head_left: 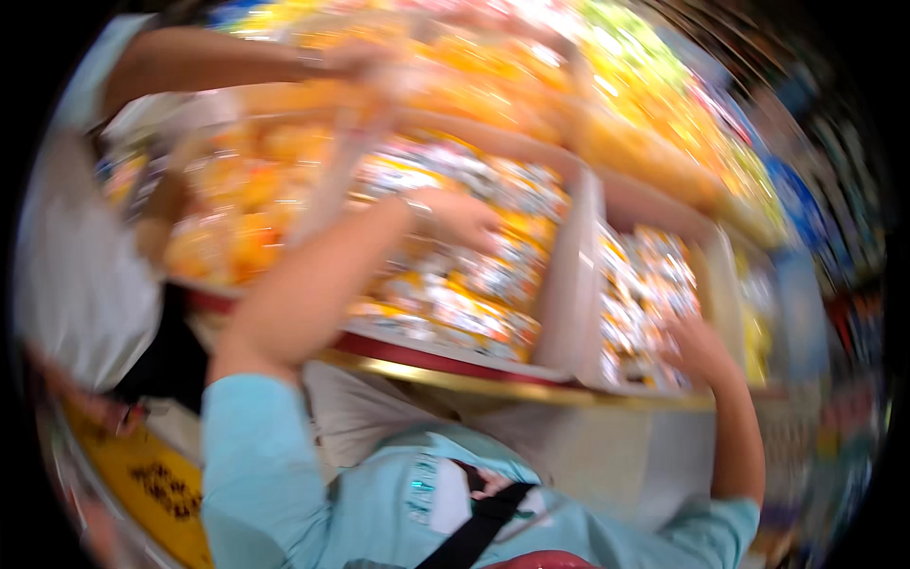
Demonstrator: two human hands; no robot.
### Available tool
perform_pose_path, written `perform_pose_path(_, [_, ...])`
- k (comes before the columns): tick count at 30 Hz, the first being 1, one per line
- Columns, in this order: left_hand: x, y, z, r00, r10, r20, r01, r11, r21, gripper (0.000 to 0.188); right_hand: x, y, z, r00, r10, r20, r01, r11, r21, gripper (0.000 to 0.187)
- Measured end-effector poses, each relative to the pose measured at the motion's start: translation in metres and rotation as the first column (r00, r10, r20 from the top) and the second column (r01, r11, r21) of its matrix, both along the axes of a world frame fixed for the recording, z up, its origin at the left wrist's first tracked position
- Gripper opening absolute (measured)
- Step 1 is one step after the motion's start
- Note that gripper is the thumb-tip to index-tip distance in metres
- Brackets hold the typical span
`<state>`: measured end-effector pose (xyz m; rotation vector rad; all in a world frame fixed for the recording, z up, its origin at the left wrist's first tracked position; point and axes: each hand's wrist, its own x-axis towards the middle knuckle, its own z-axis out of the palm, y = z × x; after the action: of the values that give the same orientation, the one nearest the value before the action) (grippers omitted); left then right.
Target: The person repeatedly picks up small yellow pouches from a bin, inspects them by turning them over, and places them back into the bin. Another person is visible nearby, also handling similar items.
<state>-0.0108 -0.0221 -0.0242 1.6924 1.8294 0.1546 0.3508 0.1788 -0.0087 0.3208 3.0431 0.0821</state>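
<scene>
orange-silver snack packets (455, 284), light-blue sleeve (251, 455)

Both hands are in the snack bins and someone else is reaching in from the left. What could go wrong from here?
1. The left hand reaches over the heaped yellow-and-silver snack packets in the cardboard bin; a sweep might push some over the front edge.
2. Another person's arm crosses the same display, so the two reaches may collide.
3. The right hand rests on packets in the neighbouring tray. The picture is badly blurred, so grip cannot be judged.
</scene>
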Motion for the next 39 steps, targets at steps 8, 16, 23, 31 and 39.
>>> perform_pose_path(8, [0.037,0.015,0.012,0.976,-0.193,-0.098,0.194,0.981,-0.002,0.047,-0.001,-0.002,0.001,0.945,-0.134,0.297,0.244,0.896,-0.372,0.016])
perform_pose_path(16, [0.068,0.016,-0.017,0.967,-0.240,-0.085,0.181,0.882,-0.435,0.057,-0.118,-0.074,0.048,0.998,0.046,0.048,-0.051,0.992,0.113,0.015])
perform_pose_path(23, [0.066,0.009,0.006,0.913,-0.360,-0.191,0.235,0.848,-0.475,0.039,-0.159,-0.076,0.072,0.996,0.033,-0.088,-0.050,0.978,-0.203,0.020])
perform_pose_path(31, [0.004,0.006,0.032,0.968,0.108,0.227,-0.176,0.937,0.303,0.023,-0.195,-0.072,0.022,0.857,-0.176,-0.485,-0.230,0.711,-0.665,0.045])
perform_pose_path(39, [0.016,-0.024,0.080,0.866,0.152,0.477,-0.358,0.854,0.378,0.026,-0.193,-0.081,0.045,0.877,-0.416,-0.240,-0.173,0.193,-0.966,0.041])
